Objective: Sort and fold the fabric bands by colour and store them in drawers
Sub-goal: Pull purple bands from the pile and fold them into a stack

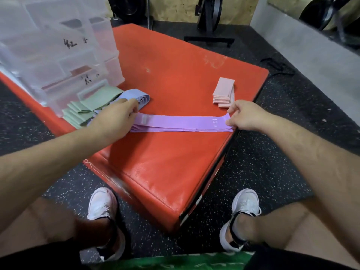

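A stack of purple fabric bands point(181, 124) lies stretched flat across the red padded box point(175, 78). My left hand point(118, 115) pinches the stack's left end, and my right hand point(243, 115) pinches its right end near the "10 LB" print. A folded pile of pink bands point(223, 92) sits just behind my right hand. Green bands point(85, 110) and blue-grey bands point(134, 96) lie heaped at the left, in front of the clear plastic drawer unit point(58, 55).
The red box's right edge runs close under my right hand. Dark rubber floor point(263, 172) surrounds the box. My two white shoes stand at its near corner. Black gym equipment stands at the back, and a grey wall at the right.
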